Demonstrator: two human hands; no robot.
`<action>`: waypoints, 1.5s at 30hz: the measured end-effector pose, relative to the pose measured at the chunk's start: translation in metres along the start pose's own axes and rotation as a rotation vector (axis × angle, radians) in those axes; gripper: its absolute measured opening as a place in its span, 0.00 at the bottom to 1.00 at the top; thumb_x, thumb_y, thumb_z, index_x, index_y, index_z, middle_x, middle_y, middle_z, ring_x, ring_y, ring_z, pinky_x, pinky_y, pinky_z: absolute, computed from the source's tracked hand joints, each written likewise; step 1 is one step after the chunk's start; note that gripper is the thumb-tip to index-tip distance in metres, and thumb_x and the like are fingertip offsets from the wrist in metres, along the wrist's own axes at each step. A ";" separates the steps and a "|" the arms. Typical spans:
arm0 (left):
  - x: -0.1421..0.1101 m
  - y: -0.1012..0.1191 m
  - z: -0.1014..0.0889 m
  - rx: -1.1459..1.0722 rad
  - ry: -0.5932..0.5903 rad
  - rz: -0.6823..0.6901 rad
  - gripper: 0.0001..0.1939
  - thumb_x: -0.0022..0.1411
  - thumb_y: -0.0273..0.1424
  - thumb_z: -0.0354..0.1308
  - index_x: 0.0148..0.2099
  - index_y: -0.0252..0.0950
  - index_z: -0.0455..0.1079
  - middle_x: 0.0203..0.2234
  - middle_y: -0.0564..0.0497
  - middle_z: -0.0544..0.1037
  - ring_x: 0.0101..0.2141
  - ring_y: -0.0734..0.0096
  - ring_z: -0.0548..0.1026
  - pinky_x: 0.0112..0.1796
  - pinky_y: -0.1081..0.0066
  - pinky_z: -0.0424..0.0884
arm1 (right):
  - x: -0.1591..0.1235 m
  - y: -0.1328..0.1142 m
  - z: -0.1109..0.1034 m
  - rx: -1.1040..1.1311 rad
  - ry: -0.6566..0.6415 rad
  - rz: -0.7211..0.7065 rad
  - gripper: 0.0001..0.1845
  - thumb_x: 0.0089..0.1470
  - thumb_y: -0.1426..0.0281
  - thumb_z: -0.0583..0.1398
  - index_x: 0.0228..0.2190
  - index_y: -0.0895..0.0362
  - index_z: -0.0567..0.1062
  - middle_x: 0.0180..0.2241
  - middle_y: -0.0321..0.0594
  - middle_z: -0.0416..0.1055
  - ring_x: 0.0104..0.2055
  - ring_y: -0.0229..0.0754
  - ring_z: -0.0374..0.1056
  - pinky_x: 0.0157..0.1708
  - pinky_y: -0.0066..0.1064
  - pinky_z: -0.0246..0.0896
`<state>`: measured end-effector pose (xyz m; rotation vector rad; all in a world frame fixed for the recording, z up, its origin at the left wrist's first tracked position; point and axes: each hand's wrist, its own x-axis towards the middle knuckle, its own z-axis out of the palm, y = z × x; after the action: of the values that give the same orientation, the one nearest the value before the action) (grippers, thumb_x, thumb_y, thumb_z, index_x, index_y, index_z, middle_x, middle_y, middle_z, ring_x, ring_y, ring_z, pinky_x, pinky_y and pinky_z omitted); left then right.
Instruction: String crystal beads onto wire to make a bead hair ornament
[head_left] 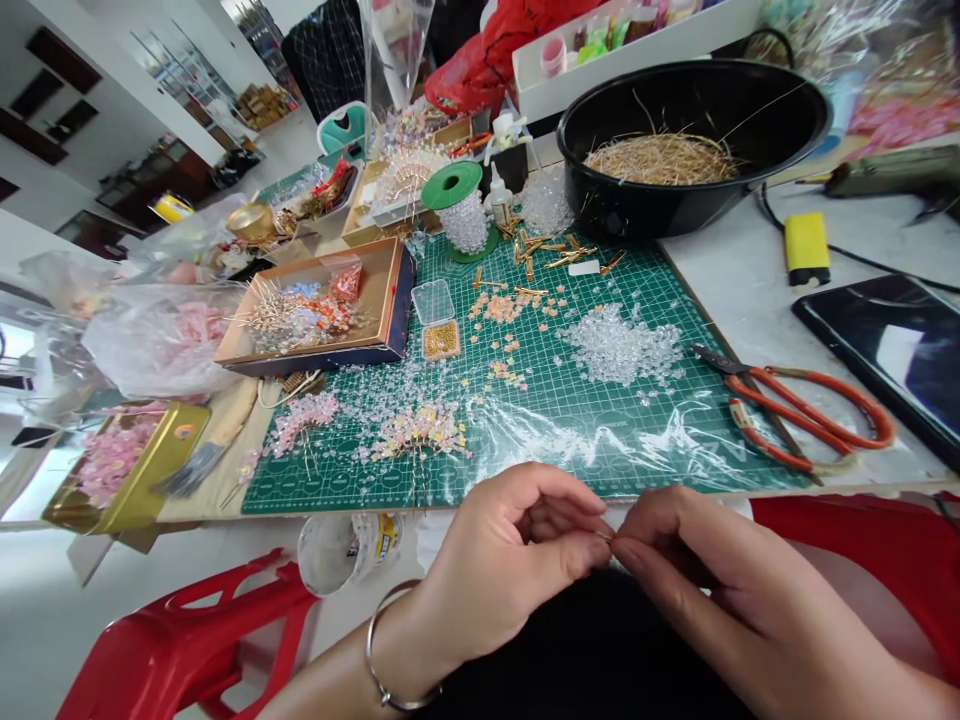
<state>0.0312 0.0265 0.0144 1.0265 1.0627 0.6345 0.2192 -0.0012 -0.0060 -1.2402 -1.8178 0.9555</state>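
Observation:
Just past the table's front edge, my left hand [525, 545] is closed in a pinch, a bracelet on its wrist. Its thumb and fingertip meet those of my right hand [697, 570], which pinches too. A thin, tiny piece seems to lie between the fingertips, too small to name. Nearest on the green cutting mat [525, 480] lie a beaded hair comb with pale flowers [424, 430] and a pink beaded piece [304, 420]. Clear beads [622, 345] are heaped beyond my hands, with peach flower beads [502, 305] to their left.
Red-handled pliers [810, 410] and a dark phone [892, 340] lie at right. Behind stands a black basin [690, 200] with straw-coloured wires. A green spool [454, 185], a box of beaded stems [322, 350] and a gold tin [161, 460] stand leftward. A red stool [172, 640] is below.

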 end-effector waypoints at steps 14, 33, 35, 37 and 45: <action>0.027 0.036 -0.018 0.977 -0.090 0.454 0.07 0.68 0.32 0.57 0.41 0.40 0.77 0.34 0.53 0.83 0.34 0.72 0.78 0.37 0.73 0.71 | 0.002 0.011 -0.006 0.147 0.000 0.216 0.12 0.58 0.65 0.56 0.26 0.53 0.75 0.20 0.35 0.74 0.19 0.38 0.70 0.18 0.23 0.67; 0.107 0.055 -0.068 1.485 0.291 0.397 0.10 0.65 0.27 0.54 0.36 0.37 0.76 0.34 0.49 0.78 0.33 0.67 0.74 0.33 0.67 0.68 | -0.001 0.013 -0.010 0.194 0.028 0.316 0.10 0.58 0.64 0.54 0.28 0.53 0.73 0.24 0.36 0.70 0.24 0.38 0.67 0.20 0.24 0.64; 0.082 0.059 -0.052 1.228 0.293 0.399 0.08 0.67 0.31 0.54 0.41 0.38 0.75 0.33 0.51 0.79 0.31 0.70 0.75 0.31 0.71 0.69 | -0.001 0.012 -0.010 0.221 0.057 0.317 0.11 0.59 0.64 0.55 0.29 0.53 0.73 0.24 0.36 0.70 0.24 0.38 0.66 0.21 0.24 0.64; 0.054 0.056 -0.032 0.855 0.185 0.336 0.06 0.67 0.32 0.56 0.42 0.39 0.74 0.32 0.53 0.80 0.29 0.72 0.76 0.28 0.73 0.70 | -0.001 0.011 -0.009 0.240 0.071 0.315 0.11 0.60 0.64 0.54 0.29 0.53 0.73 0.24 0.37 0.70 0.24 0.38 0.66 0.20 0.24 0.65; -0.005 0.014 0.004 0.274 0.033 0.170 0.02 0.59 0.26 0.65 0.35 0.37 0.76 0.31 0.51 0.79 0.33 0.73 0.75 0.33 0.74 0.71 | -0.007 -0.003 -0.007 0.142 0.123 0.141 0.08 0.59 0.68 0.55 0.29 0.53 0.72 0.23 0.35 0.74 0.23 0.36 0.71 0.21 0.22 0.68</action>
<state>0.0340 0.0267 0.0300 1.3587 1.1194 0.6562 0.2267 -0.0077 -0.0015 -1.3213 -1.5574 1.0425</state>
